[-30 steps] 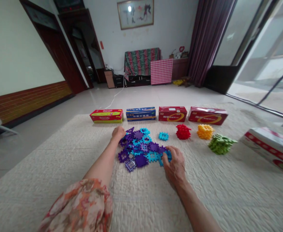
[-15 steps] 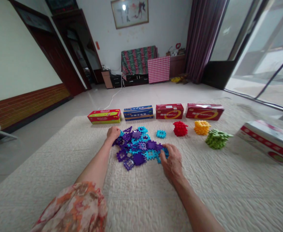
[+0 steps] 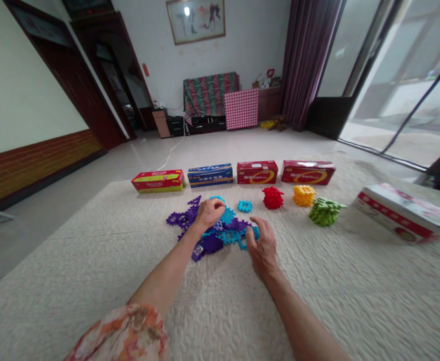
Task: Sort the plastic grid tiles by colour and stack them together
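Note:
In the head view, my left hand point(image 3: 208, 214) is over the middle of a loose pile of purple interlocking tiles point(image 3: 182, 218) with notched edges. Its fingers are pinched on a light-blue tile point(image 3: 228, 215), partly covered by the fingertips. My right hand point(image 3: 264, 245) is at the pile's right edge, thumb and fingers apart, close to several blue tiles point(image 3: 230, 237). Nothing shows in its grasp. Behind the pile, a single blue tile point(image 3: 244, 206) lies apart. To the right are a red stack point(image 3: 273, 198), a yellow stack point(image 3: 304, 195) and a green stack point(image 3: 324, 212) of tiles.
Along the back stand a red-and-yellow box point(image 3: 158, 181), a blue box point(image 3: 210, 175), a red box point(image 3: 257, 172) and another red box point(image 3: 307, 172). A white-and-red box point(image 3: 408, 213) lies at the right. Everything rests on a cream quilted cover point(image 3: 220, 311).
My left hand has moved right from the pile's left edge to its middle, carrying a blue tile. My right hand has lifted slightly and spread its fingers. The view has shifted a little.

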The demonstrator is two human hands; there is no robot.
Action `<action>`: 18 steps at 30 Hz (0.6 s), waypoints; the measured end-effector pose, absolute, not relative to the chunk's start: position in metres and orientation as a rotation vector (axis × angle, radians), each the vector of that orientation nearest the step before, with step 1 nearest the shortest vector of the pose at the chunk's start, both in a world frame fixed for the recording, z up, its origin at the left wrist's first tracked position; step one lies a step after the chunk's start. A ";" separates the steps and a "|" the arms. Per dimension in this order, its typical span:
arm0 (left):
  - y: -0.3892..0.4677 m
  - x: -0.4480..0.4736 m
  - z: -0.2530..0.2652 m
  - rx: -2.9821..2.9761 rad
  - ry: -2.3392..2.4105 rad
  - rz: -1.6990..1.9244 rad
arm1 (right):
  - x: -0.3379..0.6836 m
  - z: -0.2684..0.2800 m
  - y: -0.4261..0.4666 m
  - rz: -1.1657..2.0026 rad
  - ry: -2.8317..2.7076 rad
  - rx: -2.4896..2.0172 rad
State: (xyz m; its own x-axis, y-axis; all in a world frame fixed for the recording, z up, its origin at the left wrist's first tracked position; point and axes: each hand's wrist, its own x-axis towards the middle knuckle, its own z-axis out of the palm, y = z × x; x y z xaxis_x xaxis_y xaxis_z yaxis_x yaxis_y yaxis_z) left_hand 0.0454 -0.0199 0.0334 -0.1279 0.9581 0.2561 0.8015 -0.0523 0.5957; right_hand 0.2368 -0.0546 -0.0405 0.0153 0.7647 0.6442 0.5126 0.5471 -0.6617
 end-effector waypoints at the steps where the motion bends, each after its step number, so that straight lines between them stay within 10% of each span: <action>1: -0.021 0.052 0.035 1.927 1.918 0.920 | 0.236 -0.039 -0.056 0.279 -1.654 -1.087; 18: -0.054 0.011 0.009 2.231 1.763 0.542 | 0.230 -0.036 -0.068 0.185 -1.976 -1.201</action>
State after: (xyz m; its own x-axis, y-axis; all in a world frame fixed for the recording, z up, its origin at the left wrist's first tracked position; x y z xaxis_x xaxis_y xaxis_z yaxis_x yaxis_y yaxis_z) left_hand 0.0114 -0.0535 0.0093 0.2005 0.9703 0.1354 0.8789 -0.2392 0.4128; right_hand 0.2304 -0.0681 -0.0356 -0.2303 0.7996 0.5546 0.6830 0.5388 -0.4931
